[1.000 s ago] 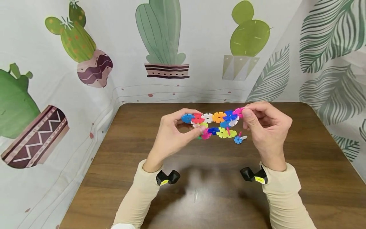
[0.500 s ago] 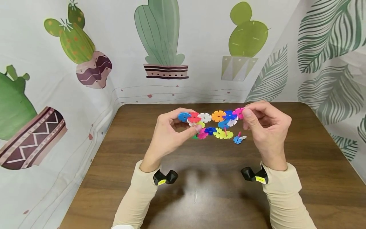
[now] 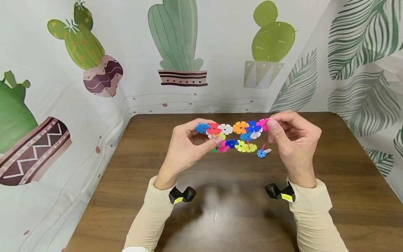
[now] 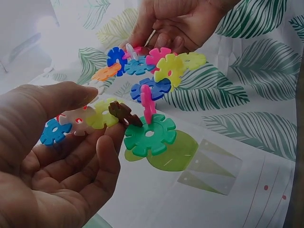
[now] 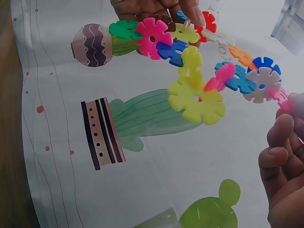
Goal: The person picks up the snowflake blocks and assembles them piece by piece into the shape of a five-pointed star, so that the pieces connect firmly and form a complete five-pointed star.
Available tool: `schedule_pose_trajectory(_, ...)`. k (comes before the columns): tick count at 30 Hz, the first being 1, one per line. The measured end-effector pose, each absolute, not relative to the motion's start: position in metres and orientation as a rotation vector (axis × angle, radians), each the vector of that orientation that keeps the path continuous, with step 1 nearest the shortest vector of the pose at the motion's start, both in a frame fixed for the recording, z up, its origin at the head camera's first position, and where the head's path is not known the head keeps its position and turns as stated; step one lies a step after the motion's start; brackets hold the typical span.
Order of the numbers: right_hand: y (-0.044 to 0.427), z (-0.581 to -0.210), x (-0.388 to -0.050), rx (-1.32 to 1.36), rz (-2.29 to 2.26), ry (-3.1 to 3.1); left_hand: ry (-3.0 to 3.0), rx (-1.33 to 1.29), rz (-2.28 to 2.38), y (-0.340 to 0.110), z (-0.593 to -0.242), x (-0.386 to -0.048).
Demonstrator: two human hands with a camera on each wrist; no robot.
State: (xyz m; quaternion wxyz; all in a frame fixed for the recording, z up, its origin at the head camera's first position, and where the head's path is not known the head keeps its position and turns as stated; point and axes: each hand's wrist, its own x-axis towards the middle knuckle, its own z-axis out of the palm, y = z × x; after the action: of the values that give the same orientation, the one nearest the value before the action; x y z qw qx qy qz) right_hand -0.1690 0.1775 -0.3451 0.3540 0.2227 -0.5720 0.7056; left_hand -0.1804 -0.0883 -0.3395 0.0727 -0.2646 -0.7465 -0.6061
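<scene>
Flower-shaped interlocking plastic discs, joined in a many-coloured chain, hang raised over the table between both hands. My left hand (image 3: pixel 185 147) pinches its left part between thumb and fingers, near the red disc (image 3: pixel 213 128) and the light blue disc (image 3: pixel 202 128). My right hand (image 3: pixel 292 143) pinches the pink disc (image 3: pixel 262 124) at the right end. In the head view a narrow gap separates the white disc (image 3: pixel 225 129) from the orange disc (image 3: pixel 240 127). Lower in the chain are yellow discs (image 5: pixel 196 99) and a green disc (image 4: pixel 150 134). Fingers partly hide several discs.
On the brown wooden table (image 3: pixel 157 206), beyond the chain, lies a small joined cluster of blue, pink and white discs (image 3: pixel 261 153). A thin clear sliver (image 3: pixel 215 216) lies nearer the front. A cactus-print cloth (image 3: pixel 220 94) hangs behind the table.
My left hand has shifted slightly left with its part of the chain, and the white and orange discs have parted a little. My right hand has barely moved.
</scene>
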Motion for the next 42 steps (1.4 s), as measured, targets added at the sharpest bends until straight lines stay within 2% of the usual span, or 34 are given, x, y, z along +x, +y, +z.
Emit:
schedule_pose_trajectory(22, 0.177, -0.346, -0.168, 0.594, 1.864, -1.452, -2.235, -0.793, -1.811, -0.089, -0.340, -0.181)
schedule_pose_trajectory(29, 0.200, -0.351, -0.183, 0.564, 1.848, -1.443, -2.207, -0.789, -1.816, -0.092, -0.339, -0.183)
schedule_pose_trajectory(33, 0.233, -0.372, -0.206, 0.658, 1.982, -1.497, -2.203, -0.774, -1.810, -0.093, -0.338, -0.184)
schedule_pose_trajectory(37, 0.269, -0.411, -0.228, 0.768, 2.172, -1.679, -2.222, -0.758, -1.815, -0.094, -0.338, -0.183)
schedule_pose_trajectory(42, 0.300, -0.467, -0.247, 0.687, 2.069, -2.184, -2.242, -0.750, -1.798, -0.094, -0.338, -0.184)
